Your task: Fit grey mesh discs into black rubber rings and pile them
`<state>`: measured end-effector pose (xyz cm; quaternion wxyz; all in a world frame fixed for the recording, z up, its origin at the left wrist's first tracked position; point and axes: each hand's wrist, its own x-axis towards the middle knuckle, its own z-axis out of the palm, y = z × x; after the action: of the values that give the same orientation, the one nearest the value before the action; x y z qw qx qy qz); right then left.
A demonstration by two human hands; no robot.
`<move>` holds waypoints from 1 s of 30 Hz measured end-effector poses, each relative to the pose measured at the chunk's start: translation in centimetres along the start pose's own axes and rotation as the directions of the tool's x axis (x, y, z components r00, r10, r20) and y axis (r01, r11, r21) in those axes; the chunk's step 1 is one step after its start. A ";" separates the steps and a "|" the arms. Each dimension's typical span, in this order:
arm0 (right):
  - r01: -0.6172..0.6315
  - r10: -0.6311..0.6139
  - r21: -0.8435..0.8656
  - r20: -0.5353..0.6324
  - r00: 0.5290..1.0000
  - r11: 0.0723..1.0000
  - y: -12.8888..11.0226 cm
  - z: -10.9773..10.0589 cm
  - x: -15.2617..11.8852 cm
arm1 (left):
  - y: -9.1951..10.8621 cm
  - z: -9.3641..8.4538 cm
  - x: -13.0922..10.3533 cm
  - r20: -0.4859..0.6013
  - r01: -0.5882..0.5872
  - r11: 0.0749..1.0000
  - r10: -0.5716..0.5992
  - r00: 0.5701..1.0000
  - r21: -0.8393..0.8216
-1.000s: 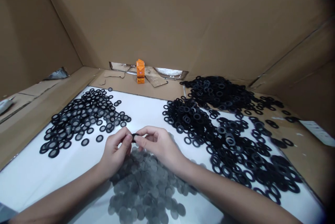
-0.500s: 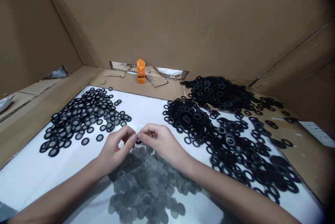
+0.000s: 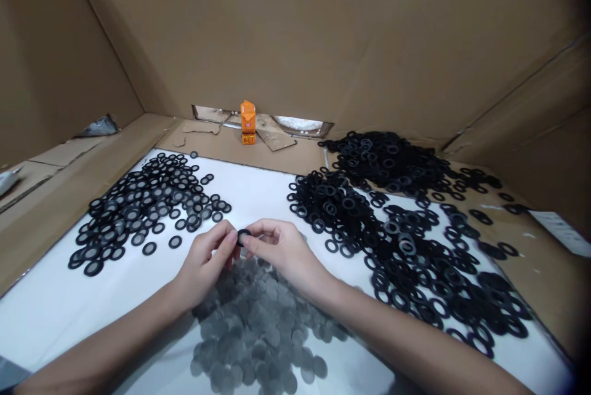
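Right fingers [image 3: 257,248] hide part of the black-rimmed disc [image 3: 242,237]; white label [image 3: 561,229] unreadable

Black rings [image 3: 406,244], grey discs [image 3: 258,333]

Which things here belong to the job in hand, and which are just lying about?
In the job, it seems:
held ring
loose rings
grey discs
disc-filled rings

Probably just lying about:
orange carton
cardboard scrap
white card

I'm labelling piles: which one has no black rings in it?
The grey disc pile, bottom centre: its discs look plain; the left pile has black-ringed discs and the right-hand piles are black rings.
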<state>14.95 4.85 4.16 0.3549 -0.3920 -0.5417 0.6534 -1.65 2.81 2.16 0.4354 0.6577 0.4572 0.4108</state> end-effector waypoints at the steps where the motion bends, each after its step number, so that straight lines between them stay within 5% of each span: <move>1: 0.008 -0.009 -0.038 -0.007 1.000 0.999 0.0 0.0 0.0 | 0.1 -0.2 0.1 0.014 -0.022 0.999 0.021 1.000 0.050; 5: 0.072 -0.077 -0.191 -0.021 0.997 0.979 -0.4 0.0 -0.2 | 0.0 -0.4 0.1 0.006 -0.059 0.991 0.059 0.998 0.117; 17: 0.048 -0.027 -0.183 0.120 0.992 0.982 -1.6 -0.5 0.1 | -0.7 0.9 -0.4 -0.018 0.101 0.946 -0.112 0.993 -0.307; 24: 0.128 -0.099 -0.436 0.088 0.991 0.891 -2.1 -0.8 -0.3 | -0.4 0.4 -0.4 0.008 0.058 0.968 -0.058 0.998 -0.244; 30: 0.084 -0.054 -0.401 0.085 0.995 0.912 -1.7 -0.8 -0.3 | -0.8 0.1 -0.5 -0.013 -0.020 0.994 0.018 1.000 -0.105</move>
<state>15.85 5.17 5.75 0.2694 -0.4138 -0.6909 0.5281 -1.87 2.48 1.26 0.4626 0.6357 0.4314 0.4424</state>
